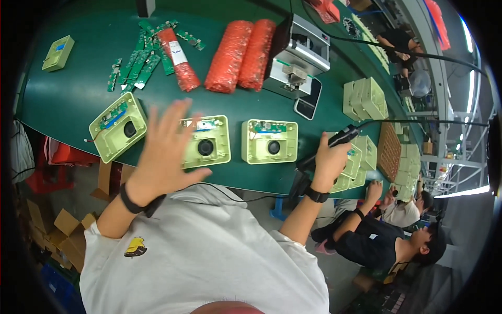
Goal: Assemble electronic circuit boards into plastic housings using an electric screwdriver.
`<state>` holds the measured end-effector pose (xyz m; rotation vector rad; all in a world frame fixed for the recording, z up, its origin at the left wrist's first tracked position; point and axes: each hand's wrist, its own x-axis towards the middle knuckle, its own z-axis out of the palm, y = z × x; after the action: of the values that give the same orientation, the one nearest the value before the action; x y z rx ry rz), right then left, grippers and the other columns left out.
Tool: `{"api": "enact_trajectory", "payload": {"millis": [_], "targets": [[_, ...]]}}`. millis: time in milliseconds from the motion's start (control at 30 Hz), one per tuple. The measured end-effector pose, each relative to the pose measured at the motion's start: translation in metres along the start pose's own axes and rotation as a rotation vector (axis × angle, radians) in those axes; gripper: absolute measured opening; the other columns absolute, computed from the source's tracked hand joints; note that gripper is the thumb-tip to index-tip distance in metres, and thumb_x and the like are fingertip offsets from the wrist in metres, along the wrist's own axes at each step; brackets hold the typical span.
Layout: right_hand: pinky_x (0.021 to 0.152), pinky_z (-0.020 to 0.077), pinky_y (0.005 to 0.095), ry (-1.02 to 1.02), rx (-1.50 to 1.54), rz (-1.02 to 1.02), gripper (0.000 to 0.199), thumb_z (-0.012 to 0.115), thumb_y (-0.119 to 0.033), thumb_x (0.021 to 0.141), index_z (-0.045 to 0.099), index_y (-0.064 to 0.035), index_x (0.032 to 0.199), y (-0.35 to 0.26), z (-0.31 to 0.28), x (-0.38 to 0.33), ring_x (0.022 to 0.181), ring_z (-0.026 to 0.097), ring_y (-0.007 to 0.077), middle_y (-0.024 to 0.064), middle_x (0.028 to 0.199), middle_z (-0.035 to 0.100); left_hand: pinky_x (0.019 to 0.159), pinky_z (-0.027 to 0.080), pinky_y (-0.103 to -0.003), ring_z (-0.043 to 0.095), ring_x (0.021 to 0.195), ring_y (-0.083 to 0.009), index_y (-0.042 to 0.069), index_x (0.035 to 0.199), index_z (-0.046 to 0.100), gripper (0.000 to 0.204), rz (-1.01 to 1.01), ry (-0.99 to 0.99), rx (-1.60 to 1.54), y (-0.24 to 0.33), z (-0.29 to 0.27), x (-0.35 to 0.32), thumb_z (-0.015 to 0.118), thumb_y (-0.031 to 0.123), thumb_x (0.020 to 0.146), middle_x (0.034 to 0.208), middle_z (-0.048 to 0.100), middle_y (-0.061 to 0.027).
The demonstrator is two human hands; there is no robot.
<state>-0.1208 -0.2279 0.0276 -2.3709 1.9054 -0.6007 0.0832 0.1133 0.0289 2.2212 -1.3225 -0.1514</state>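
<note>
My left hand is spread open with nothing in it, above the table and partly over a light green plastic housing with a black round speaker and a green circuit board inside. Another such housing lies tilted to its left. A third housing sits between my two hands, its board along the far wall. My right hand is wrapped round a black corded electric screwdriver, which slants down to the left. Its tip is hard to make out beside the table's near edge.
Loose green circuit boards and red bubble-wrap rolls lie on the far side of the green table. A grey machine stands beside a phone-like device. Stacked housings stand at right, near a co-worker.
</note>
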Motion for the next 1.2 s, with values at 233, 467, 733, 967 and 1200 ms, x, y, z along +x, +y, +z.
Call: {"api": "enact_trajectory", "payload": {"millis": [233, 467, 733, 967, 1200], "targets": [[0.063, 0.0570, 0.0421, 0.003, 1.602, -0.434, 0.059, 0.068, -0.022, 0.105, 0.037, -0.0048, 0.151, -0.056, -0.036, 0.016, 0.071, 0.060, 0.0224, 0.0075, 0.082, 0.059, 0.124, 0.012, -0.075, 0.029, 0.157, -0.0434, 0.004, 0.159, 0.041, 0.116, 0.200, -0.155, 0.095, 0.025, 0.069, 0.048, 0.089, 0.060, 0.070, 0.168, 0.033, -0.0235], [0.052, 0.0509, 0.0348, -0.010, 1.735, -0.800, 0.033, 0.068, -0.010, 0.103, 0.050, -0.0010, 0.129, -0.153, -0.012, 0.063, 0.053, 0.053, 0.0163, 0.0062, 0.073, 0.057, 0.126, 0.013, -0.072, 0.039, 0.151, -0.0380, 0.003, 0.154, 0.047, 0.106, 0.188, -0.154, 0.098, 0.046, 0.086, 0.084, 0.089, 0.053, 0.071, 0.158, 0.048, -0.0191], [0.049, 0.0476, 0.0333, -0.289, 1.565, -0.699, 0.019, 0.070, -0.003, 0.098, 0.054, 0.0005, 0.108, -0.170, 0.000, 0.070, 0.048, 0.050, 0.0165, 0.0066, 0.066, 0.054, 0.126, 0.019, -0.066, 0.047, 0.145, -0.0335, 0.008, 0.145, 0.055, 0.086, 0.205, -0.107, -0.122, 0.022, 0.085, 0.096, 0.088, 0.038, 0.071, 0.153, 0.052, -0.0171], [0.048, 0.0474, 0.0344, -0.466, 1.674, -0.632, 0.021, 0.067, -0.004, 0.097, 0.048, -0.0026, 0.107, -0.133, -0.011, 0.011, 0.047, 0.049, 0.0177, 0.0080, 0.068, 0.051, 0.121, 0.027, -0.062, 0.049, 0.142, -0.0333, 0.011, 0.135, 0.064, 0.074, 0.222, -0.090, -0.084, 0.018, 0.090, 0.093, 0.089, 0.036, 0.070, 0.155, 0.052, -0.0159], [0.048, 0.0475, 0.0349, -0.487, 1.609, -0.717, 0.023, 0.067, -0.006, 0.097, 0.046, -0.0033, 0.106, -0.131, 0.006, -0.007, 0.048, 0.049, 0.0177, 0.0092, 0.069, 0.052, 0.121, 0.026, -0.062, 0.049, 0.141, -0.0328, 0.011, 0.132, 0.066, 0.071, 0.201, -0.093, -0.090, 0.020, 0.089, 0.093, 0.089, 0.036, 0.069, 0.155, 0.052, -0.0155]]}}
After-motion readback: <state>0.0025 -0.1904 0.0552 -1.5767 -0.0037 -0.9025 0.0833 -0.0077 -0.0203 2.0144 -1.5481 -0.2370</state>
